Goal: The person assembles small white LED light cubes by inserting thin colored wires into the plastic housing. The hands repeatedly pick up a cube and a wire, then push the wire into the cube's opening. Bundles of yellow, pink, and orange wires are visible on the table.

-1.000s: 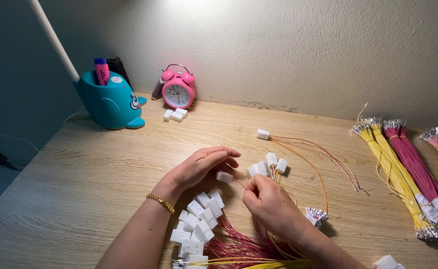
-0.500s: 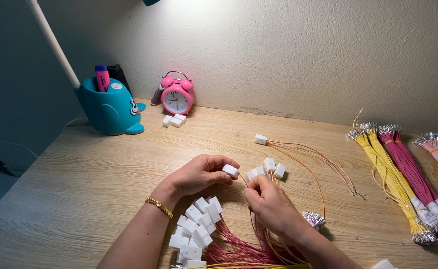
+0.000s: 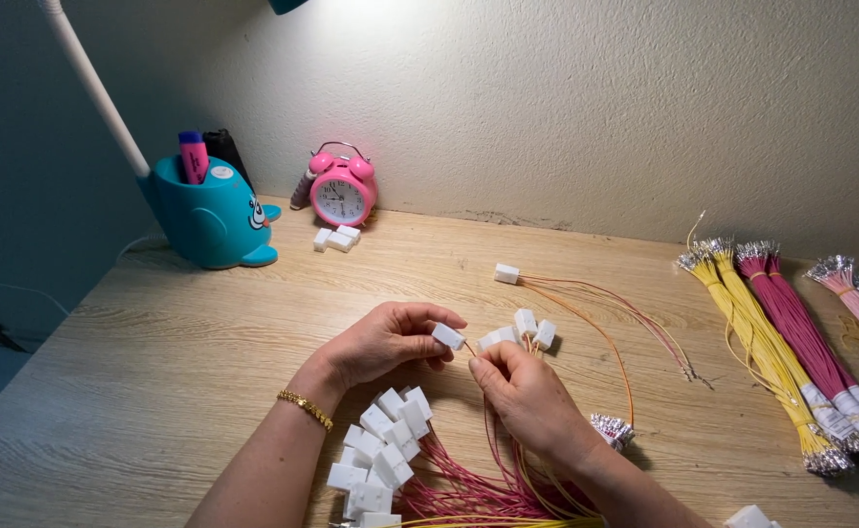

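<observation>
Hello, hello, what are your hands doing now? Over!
Left hand pinching a white connector. Right hand holding a thin wire up to it. Finished connectors piled under the left wrist, clear of the work.

wooden table (image 3: 155, 372): white connectors (image 3: 378, 460), wire bundles (image 3: 776, 342), pink clock (image 3: 341, 193).

A small white plastic connector housing (image 3: 448, 335), blocky and rectangular, sits pinched at the fingertips of the left hand (image 3: 380, 342), tilted with 1 end toward the right hand (image 3: 527, 396). A thin orange wire (image 3: 470, 350) runs from the right hand's fingertips up to the housing's near end, touching it. Just beyond the right hand's knuckles lie 3 more white housings (image 3: 522, 328) already on wires, close together on the wood.
</observation>
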